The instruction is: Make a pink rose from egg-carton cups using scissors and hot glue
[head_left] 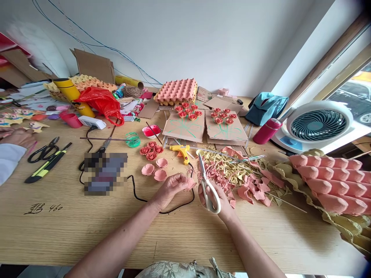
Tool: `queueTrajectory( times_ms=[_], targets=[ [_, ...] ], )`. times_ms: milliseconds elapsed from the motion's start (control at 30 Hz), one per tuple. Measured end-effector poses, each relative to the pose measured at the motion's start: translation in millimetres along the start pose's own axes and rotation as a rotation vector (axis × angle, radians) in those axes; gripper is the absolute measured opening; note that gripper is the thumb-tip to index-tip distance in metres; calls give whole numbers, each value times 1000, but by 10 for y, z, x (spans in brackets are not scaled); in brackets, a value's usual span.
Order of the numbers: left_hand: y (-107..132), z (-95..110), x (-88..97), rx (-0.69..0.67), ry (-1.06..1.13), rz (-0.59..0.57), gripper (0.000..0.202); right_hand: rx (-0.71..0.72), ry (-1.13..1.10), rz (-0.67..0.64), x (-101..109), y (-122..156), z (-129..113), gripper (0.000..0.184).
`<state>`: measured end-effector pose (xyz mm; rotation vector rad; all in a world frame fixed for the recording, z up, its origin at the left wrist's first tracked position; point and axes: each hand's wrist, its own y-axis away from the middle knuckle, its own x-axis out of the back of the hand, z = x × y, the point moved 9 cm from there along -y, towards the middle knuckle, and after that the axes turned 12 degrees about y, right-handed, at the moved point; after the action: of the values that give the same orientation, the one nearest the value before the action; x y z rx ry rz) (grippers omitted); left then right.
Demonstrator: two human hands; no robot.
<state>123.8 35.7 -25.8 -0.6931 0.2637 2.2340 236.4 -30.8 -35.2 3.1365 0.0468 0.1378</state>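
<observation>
left hand (169,189) pinches a pink carton piece (189,184) low over the surface (72,224). right hand (217,199) is closed through the scissors (206,185), blades pointing away and apparently together. judgement: turn the piece rather than the scissors, and keep fingertips off the cut line. scraps (232,173) lie beside the right hand.

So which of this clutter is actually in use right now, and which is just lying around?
In use:
left hand pinching pink cut piece
right hand gripping white scissors
pink scraps
pink egg tray
pink roses

Lying about:
black scissors
utility knife
fan
red bottle
red bag
</observation>
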Motion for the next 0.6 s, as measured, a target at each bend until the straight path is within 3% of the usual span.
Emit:
queueTrajectory(
  times_ms=[133,267,400,600],
  targets=[
    [3,29,144,-31,-164,141,39,-45,-134,-60,-52,8,80,53],
    [10,154,145,-140,-378,223,37,-62,-210,-61,-58,4,116,54],
    [46,249,85,-244,-580,239,30,-63,-218,-13,-15,-2,118,55],
    [60,253,83,-269,-591,224,26,-101,-246,-30,-46,-4,83,56]
  ],
)
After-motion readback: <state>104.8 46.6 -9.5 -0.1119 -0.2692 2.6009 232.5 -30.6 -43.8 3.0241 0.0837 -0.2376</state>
